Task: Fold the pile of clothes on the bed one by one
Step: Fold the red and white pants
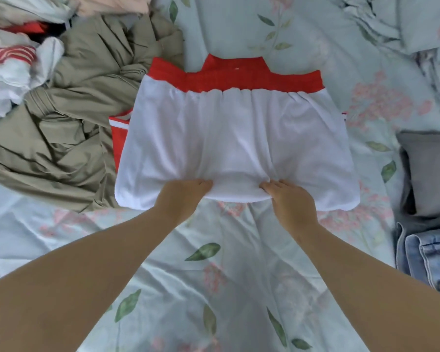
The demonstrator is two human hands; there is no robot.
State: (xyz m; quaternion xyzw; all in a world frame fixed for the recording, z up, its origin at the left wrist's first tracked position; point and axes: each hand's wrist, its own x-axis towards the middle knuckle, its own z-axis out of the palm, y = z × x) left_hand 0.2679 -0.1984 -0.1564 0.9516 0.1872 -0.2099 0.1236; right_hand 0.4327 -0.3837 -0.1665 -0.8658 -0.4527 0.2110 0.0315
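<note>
Two bare forearms reach forward over the floral bedsheet, with folded denim at the right edge. The left hand and right hand each pinch the near edge of the white-and-red garment, which lies flat mid-bed. The unfolded pile sits beyond, to the left.

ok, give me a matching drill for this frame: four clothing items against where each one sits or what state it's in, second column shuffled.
Items
1. white-and-red garment
2. olive garment
3. grey garment
4. denim garment

Place or state
A. lower right edge of view, nearest the person
B. crumpled, left of the middle
C. laid out in the middle, near edge gripped by the left hand and right hand
D. right edge of view, farther from the person

Pairs: 1-C, 2-B, 3-D, 4-A
</note>
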